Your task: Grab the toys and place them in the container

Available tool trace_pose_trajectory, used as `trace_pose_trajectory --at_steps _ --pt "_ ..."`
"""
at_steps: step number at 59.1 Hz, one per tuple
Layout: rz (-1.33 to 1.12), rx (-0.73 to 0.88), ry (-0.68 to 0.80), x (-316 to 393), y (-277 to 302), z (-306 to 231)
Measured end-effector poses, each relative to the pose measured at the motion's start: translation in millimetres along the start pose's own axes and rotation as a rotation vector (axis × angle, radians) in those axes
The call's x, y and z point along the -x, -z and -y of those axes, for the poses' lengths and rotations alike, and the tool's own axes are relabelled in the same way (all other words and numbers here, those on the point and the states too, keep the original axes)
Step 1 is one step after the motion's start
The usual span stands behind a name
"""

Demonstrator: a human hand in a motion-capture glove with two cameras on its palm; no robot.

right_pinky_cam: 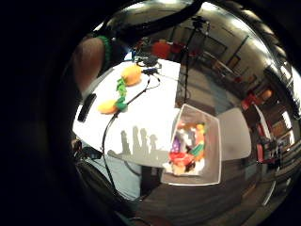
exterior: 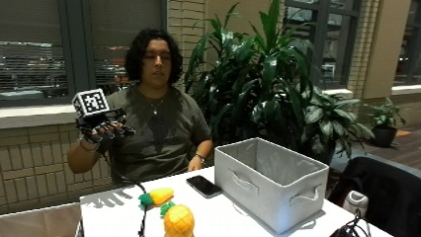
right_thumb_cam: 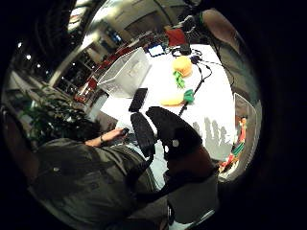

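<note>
The white table (exterior: 217, 217) carries everything. Largest item on it: the grey fabric container (exterior: 270, 185), which stands at the table's far side from my raised hand. The little-finger palm view shows a second white bin (right_pinky_cam: 214, 176) off the table edge already holding mixed colourful toys.

Next in size: the pineapple toy (exterior: 179, 220) at the near edge, then the orange toy with green leaves (exterior: 156, 196) just beside it, towards me. A black phone (exterior: 202, 185) lies between these toys and the container.

My gloved right hand (exterior: 100, 129) is up at shoulder height, well above the table, fingers loosely curled, holding nothing; its spread-finger shadow falls on the tabletop.

Step in hand, as I judge it: reach down for a toy. The orange toy is nearer, so I should lower over it, close round its body rather than the leaves, and avoid the black cable (exterior: 141, 222) running past it.
</note>
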State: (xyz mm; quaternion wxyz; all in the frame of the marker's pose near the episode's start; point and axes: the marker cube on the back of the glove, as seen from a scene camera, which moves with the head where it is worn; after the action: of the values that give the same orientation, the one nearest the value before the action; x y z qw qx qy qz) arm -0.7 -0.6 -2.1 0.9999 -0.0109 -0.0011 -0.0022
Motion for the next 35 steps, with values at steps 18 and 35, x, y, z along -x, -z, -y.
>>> trace_pose_trajectory --at_steps 18,35 --pt "-0.022 0.208 -0.27 15 -11 12" --pt "0.031 0.331 0.029 15 -118 52"
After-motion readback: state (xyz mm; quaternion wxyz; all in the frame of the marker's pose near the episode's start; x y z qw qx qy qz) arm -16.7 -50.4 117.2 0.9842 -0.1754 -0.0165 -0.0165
